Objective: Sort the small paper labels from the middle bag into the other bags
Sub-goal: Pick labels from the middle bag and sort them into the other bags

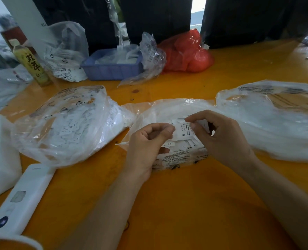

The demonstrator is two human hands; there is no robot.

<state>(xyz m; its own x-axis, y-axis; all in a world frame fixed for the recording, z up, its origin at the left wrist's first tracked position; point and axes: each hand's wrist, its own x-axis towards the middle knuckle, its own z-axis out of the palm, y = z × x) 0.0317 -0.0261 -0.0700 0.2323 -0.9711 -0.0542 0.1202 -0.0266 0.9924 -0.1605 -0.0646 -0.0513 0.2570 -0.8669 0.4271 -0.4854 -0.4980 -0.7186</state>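
Observation:
Three clear plastic bags lie on the orange table. The middle bag (169, 109) holds a heap of small white paper labels. Above it, a white label (183, 131) printed with an "S" is pinched at its left edge by my left hand (147, 141) and at its right edge by my right hand (220, 134). More small labels seem tucked under my right fingers. The left bag (63, 123) is full of labels marked S and L. The right bag (275, 120) looks pale and blurry, so its contents are unclear.
A blue tray (111, 67) of white pieces, a red bag (185, 53) and crumpled clear bags stand at the back. A green-tea bottle (30, 64) stands back left. A white device (18, 201) and a white box (0, 156) lie front left. Dark-clothed people stand behind the table.

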